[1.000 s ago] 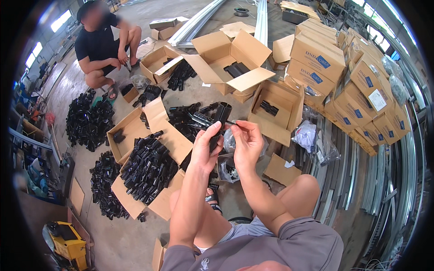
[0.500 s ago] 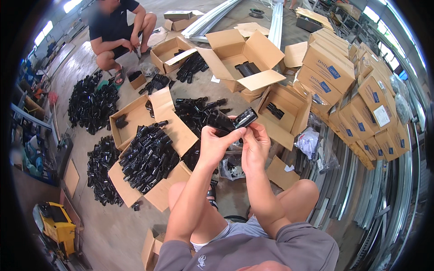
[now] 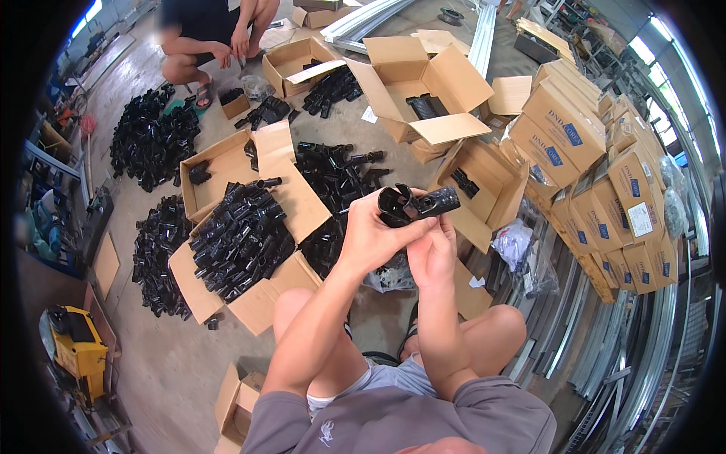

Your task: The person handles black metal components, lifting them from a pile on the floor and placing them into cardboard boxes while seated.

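Note:
Held up in front of me is a glossy black tubular fitting (image 3: 439, 202), with a round open end facing up at its left and a dark cylinder reaching out to the right. My left hand (image 3: 373, 236) is wrapped round its left end, thumb along the underside. The fingers of my right hand (image 3: 434, 250) are closed beneath the right part; some are hidden behind it. Whether this is one piece or two joined, I cannot tell. Behind my left wrist lies a heap of similar black fittings (image 3: 333, 178). An open carton (image 3: 291, 208) to the left is piled with more.
Two further heaps (image 3: 155, 136) of fittings lie at the left. Open cartons (image 3: 461, 76) with a few pieces stand ahead and right. Stacked closed boxes (image 3: 563, 129) and long metal profiles (image 3: 597, 340) line the right side. A person (image 3: 219, 45) squats far left; a yellow machine (image 3: 79, 352) stands near left.
The fitting has been turned in my hands: its open round end now faces up at left and the cylinder points right. My head view has shifted slightly.

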Motion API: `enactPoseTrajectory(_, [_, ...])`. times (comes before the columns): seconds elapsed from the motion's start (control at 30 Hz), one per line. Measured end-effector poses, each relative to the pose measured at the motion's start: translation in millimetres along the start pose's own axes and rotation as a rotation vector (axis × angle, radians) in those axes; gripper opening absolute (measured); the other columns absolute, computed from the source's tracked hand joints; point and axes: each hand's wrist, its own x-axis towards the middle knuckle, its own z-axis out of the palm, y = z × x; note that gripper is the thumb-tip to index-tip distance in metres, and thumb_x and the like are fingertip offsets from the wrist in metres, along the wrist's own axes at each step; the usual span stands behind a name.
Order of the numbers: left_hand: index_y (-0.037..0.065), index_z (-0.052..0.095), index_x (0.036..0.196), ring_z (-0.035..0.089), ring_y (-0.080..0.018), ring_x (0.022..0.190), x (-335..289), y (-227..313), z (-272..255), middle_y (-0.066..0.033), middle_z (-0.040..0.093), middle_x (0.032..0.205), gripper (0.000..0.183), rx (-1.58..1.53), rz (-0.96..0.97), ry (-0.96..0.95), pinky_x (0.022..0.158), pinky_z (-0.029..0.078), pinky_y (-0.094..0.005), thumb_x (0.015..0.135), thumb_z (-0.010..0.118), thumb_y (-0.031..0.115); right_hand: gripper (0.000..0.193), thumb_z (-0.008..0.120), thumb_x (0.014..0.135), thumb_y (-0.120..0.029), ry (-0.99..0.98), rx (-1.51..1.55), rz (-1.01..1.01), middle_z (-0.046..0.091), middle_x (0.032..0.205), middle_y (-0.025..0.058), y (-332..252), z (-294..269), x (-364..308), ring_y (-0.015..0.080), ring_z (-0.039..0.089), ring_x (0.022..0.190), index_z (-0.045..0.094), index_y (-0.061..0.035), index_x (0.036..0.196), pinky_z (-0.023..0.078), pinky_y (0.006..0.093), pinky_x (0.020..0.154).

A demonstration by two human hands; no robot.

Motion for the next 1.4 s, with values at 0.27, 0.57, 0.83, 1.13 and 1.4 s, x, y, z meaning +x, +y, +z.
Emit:
enactPoseTrajectory(0.27, [0.001, 0.073, 0.097, 0.062, -0.0068, 0.072, -0.7, -1.5, 0.4, -0.0028, 0.069, 0.079, 0.033, 0.096, 0.019, -0.014, 0.068, 0.051, -0.0250, 0.068, 0.085, 0.013, 0.041, 0.053, 0.093, -0.008, -0.012, 0.038, 0.057, 0.057, 0.128, 0.0143, -2.5, -1.6, -3.5, 0.0261, 0.056, 0.120, 0.048, -0.0002, 0.133, 0.046, 0.0421, 0.105])
enactPoseTrajectory(0.57, [0.001, 0.072, 0.098, 0.061, -0.0060, 0.072, -1.9, -18.6, 4.5, -0.0018, 0.068, 0.080, 0.034, 0.099, -0.013, -0.030, 0.068, 0.051, -0.0241, 0.068, 0.085, 0.012, 0.041, 0.053, 0.097, -0.018, -0.079, 0.227, 0.193, 0.055, 0.132, 0.0118, -2.6, 1.8, -7.5, 0.0250, 0.052, 0.124, 0.047, -0.0020, 0.134, 0.041, 0.0414, 0.109])
enactPoseTrajectory(0.83, [0.002, 0.072, 0.096, 0.059, -0.0069, 0.069, 0.1, 2.3, 3.5, -0.0016, 0.066, 0.076, 0.033, 0.140, 0.023, -0.016, 0.067, 0.051, -0.0251, 0.067, 0.085, 0.011, 0.037, 0.049, 0.101, -0.021, -0.031, 0.426, 0.323, 0.056, 0.132, 0.0105, -3.8, 9.9, -14.9, 0.0229, 0.052, 0.125, 0.049, -0.0044, 0.134, 0.038, 0.0390, 0.111])
enactPoseTrajectory(1.13, [0.007, 0.072, 0.096, 0.070, -0.0253, 0.080, 3.1, -17.6, 1.9, -0.0099, 0.071, 0.089, 0.034, 0.414, 0.084, 0.007, 0.072, 0.054, -0.0317, 0.064, 0.083, 0.014, 0.033, 0.053, 0.101, -0.034, 0.214, 0.066, 0.069, 0.060, 0.114, 0.0002, -9.2, 26.4, -21.2, 0.0104, 0.055, 0.104, 0.058, -0.0089, 0.122, 0.043, 0.0304, 0.092])
enactPoseTrajectory(1.4, [0.002, 0.060, 0.123, 0.066, -0.0173, 0.097, 1.1, -32.1, -4.0, -0.0099, 0.069, 0.104, 0.055, 0.405, -0.112, -0.290, 0.087, 0.051, -0.0298, 0.072, 0.078, 0.003, 0.020, 0.067, 0.094, -0.026, 0.377, -0.363, 0.053, 0.065, 0.079, -0.0015, -21.6, 10.8, 1.9, 0.0040, 0.056, 0.070, 0.068, -0.0067, 0.091, 0.042, 0.0189, 0.063])
